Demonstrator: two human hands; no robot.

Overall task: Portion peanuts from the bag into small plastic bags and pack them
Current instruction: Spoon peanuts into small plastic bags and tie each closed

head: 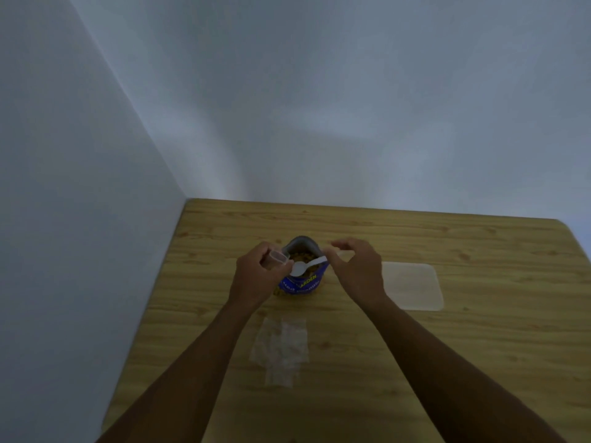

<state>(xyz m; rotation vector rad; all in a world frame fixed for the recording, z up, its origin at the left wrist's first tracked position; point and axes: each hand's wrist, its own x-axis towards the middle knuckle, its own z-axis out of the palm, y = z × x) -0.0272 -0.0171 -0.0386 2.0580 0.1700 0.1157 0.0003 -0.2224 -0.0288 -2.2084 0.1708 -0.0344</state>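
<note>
The blue peanut bag (302, 284) stands open in the middle of the wooden tabletop (447, 362), peanuts visible inside. The left hand (252, 276) curls round a small clear bag (277, 258), holding its mouth open just left of the peanut bag's rim. The right hand (355, 270) pinches the handle of a white plastic spoon (303, 266) - its other fingers arched loosely - with the bowl over the opening. Spare small bags (279, 345) lie nearer; a translucent flat lid (412, 286) lies to the right.
</note>
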